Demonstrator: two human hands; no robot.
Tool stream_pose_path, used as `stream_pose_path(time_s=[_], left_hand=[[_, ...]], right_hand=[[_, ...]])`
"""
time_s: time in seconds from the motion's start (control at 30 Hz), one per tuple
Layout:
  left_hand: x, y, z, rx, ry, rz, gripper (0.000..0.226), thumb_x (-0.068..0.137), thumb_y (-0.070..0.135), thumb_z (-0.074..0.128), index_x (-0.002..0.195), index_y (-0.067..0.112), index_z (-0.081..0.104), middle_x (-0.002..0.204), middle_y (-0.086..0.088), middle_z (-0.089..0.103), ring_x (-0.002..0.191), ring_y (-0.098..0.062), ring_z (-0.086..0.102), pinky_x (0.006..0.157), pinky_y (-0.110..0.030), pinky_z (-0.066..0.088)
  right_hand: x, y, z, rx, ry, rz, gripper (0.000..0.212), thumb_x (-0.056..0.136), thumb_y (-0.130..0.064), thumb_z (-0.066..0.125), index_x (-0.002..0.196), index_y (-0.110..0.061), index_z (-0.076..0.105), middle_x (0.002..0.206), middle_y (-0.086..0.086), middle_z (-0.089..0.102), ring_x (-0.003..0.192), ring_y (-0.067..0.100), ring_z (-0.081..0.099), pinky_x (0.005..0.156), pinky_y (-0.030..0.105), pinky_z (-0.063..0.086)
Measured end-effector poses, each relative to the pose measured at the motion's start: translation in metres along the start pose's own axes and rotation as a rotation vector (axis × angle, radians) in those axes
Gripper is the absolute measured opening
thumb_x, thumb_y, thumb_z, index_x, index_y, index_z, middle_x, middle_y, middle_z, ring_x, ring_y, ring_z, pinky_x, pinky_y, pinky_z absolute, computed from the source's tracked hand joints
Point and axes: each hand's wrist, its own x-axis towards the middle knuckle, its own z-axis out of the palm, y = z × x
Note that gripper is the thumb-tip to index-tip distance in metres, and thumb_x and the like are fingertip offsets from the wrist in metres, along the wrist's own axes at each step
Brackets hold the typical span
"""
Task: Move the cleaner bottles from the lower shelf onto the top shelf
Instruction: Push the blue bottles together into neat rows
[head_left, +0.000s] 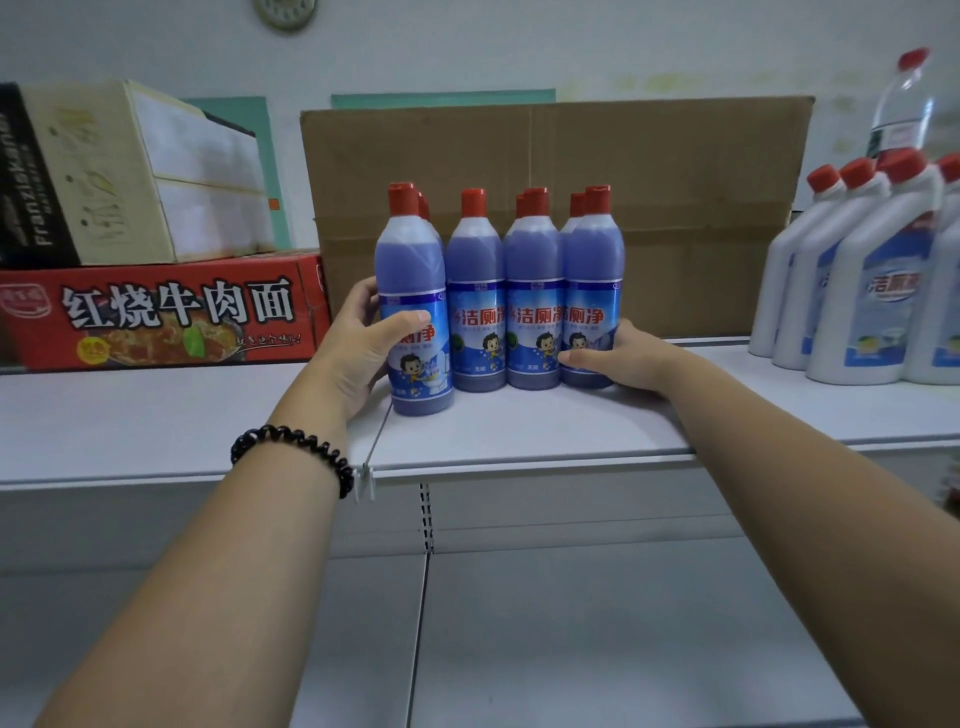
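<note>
Forearms (249, 571) out over lower shelf (571, 649). Left hand (363, 338) wrapped round leftmost cleaner bottle (415, 291), right hand (623, 358) round rightmost cleaner bottle (595, 291), upright on top shelf (519, 431). Likely placing; next, release gently.

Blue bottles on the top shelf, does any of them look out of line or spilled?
The leftmost bottle, gripped by the left hand, stands forward of the other three bottles in front, so the row is uneven. All visible caps are on and nothing has spilled.
</note>
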Motion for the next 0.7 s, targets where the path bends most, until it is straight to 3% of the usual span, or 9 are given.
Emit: stream_pose_path(time_s=[0.13, 0.23, 0.33, 0.47, 0.63, 0.7], left_hand=[[-0.002, 0.001, 0.001, 0.004, 0.003, -0.037, 0.057, 0.086, 0.012, 0.074, 0.137, 0.024, 0.051, 0.124, 0.0, 0.067, 0.099, -0.016, 0.072, 0.074, -0.032, 0.059], [-0.007, 0.002, 0.002, 0.055, 0.032, -0.057, 0.056, 0.086, 0.017, 0.076, 0.135, 0.025, 0.052, 0.125, 0.002, 0.066, 0.106, -0.019, 0.068, 0.079, -0.036, 0.057], [-0.016, 0.002, -0.001, 0.24, 0.068, -0.059, 0.056, 0.083, 0.028, 0.079, 0.134, 0.024, 0.055, 0.126, 0.002, 0.066, 0.107, -0.017, 0.068, 0.088, -0.036, 0.057], [-0.036, 0.012, 0.002, 0.624, 0.056, -0.094, 0.059, 0.089, 0.052, 0.067, 0.137, 0.019, 0.054, 0.124, 0.005, 0.06, 0.096, -0.005, 0.061, 0.071, -0.017, 0.044], [-0.06, 0.02, -0.002, 0.967, 0.018, -0.237, 0.08, 0.082, 0.059, 0.072, 0.144, 0.015, 0.05, 0.144, -0.002, 0.054, 0.123, -0.019, 0.056, 0.103, -0.036, 0.044], [-0.075, 0.022, -0.005, 1.143, -0.005, -0.264, 0.078, 0.087, 0.056, 0.067, 0.148, 0.011, 0.047, 0.15, -0.007, 0.049, 0.133, -0.023, 0.05, 0.107, -0.035, 0.039]], right_hand=[[-0.004, -0.002, 0.002, -0.078, -0.005, 0.017, 0.06, 0.085, -0.047, 0.074, 0.136, -0.021, 0.054, 0.124, 0.0, 0.067, 0.108, 0.02, 0.063, 0.093, 0.032, 0.045], [-0.015, -0.001, 0.001, -0.325, -0.013, 0.066, 0.066, 0.086, -0.059, 0.067, 0.136, -0.018, 0.056, 0.128, 0.007, 0.065, 0.113, 0.028, 0.061, 0.102, 0.036, 0.045], [-0.031, -0.004, 0.001, -0.5, -0.049, 0.115, 0.064, 0.095, -0.056, 0.055, 0.141, -0.012, 0.052, 0.14, 0.014, 0.057, 0.125, 0.032, 0.055, 0.106, 0.035, 0.04], [-0.054, -0.014, -0.002, -0.675, -0.021, 0.168, 0.061, 0.103, -0.05, 0.042, 0.141, -0.003, 0.05, 0.145, 0.017, 0.053, 0.13, 0.033, 0.05, 0.105, 0.035, 0.039], [-0.077, -0.026, -0.003, -0.833, -0.009, 0.045, 0.047, 0.096, -0.044, 0.044, 0.129, -0.014, 0.059, 0.131, 0.013, 0.062, 0.116, 0.034, 0.059, 0.1, 0.041, 0.048], [-0.084, -0.032, 0.002, -0.868, -0.012, -0.002, 0.045, 0.094, -0.042, 0.045, 0.126, -0.013, 0.059, 0.127, 0.012, 0.064, 0.11, 0.033, 0.06, 0.094, 0.038, 0.05]])
